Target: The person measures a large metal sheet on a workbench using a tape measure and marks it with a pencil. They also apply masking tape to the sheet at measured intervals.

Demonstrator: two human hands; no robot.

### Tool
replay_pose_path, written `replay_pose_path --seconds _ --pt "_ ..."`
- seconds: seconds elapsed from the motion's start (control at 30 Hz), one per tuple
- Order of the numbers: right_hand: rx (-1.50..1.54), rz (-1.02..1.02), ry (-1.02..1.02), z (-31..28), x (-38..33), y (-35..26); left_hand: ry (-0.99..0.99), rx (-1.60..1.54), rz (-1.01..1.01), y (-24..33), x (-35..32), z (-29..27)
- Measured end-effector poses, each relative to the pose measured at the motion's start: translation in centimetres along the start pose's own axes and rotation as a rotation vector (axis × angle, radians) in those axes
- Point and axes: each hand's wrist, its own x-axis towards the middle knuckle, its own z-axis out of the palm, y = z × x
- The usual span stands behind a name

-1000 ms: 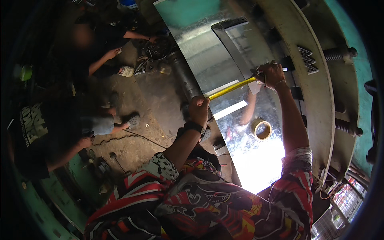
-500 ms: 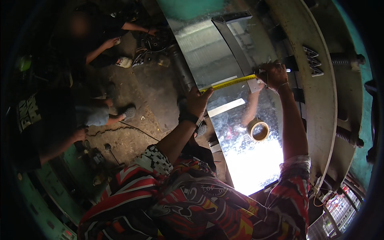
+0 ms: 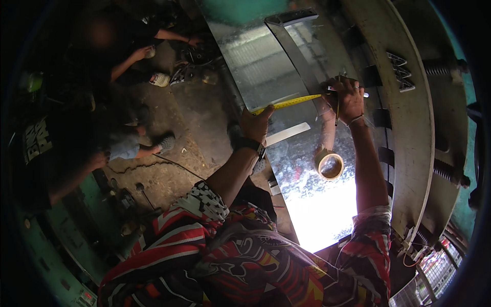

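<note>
A yellow tape measure blade [image 3: 296, 102] stretches across a shiny metal sheet [image 3: 245, 64]. My left hand [image 3: 254, 124] grips its left end at the sheet's edge, thumb on the blade. At the blade's other end, my right hand [image 3: 351, 104] is closed around a white marker pen [image 3: 333, 88], which lies crosswise under the fingers. Whether the tape's case is also in that hand cannot be seen. A dark metal square [image 3: 291, 48] lies on the sheet beyond the blade, its long arm running toward my right hand.
A roll of tan tape [image 3: 320, 162] and a pale strip [image 3: 289, 134] lie on the sheet nearer me. To the right is a large machine with a curved beam [image 3: 413, 123]. Two people are at the left, one by a dark round object [image 3: 200, 55] on the floor.
The view has shifted slightly. My right hand has turned more knuckles-up over the marker pen, and my left thumb lies farther along the blade. The blade stays stretched between both hands.
</note>
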Motion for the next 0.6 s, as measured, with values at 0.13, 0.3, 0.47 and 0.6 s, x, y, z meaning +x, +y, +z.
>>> replay_pose_path --seconds 0.13,0.3,0.47,0.6 --pt "0.091 0.004 -0.002 2.1 -0.7 0.6 0.078 0.071 0.139 -0.2 -0.3 0.3" --pt "0.061 0.031 -0.138 2.0 0.2 1.6 0.172 0.83 0.641 -1.8 -0.5 -0.1" --pt "-0.039 -0.017 -0.454 0.4 3.5 1.0 -0.319 1.191 0.845 0.4 -4.9 0.9" --pt "0.015 0.051 -0.498 -0.6 4.0 0.8 -0.437 1.141 0.835 -1.9 -6.1 3.1"
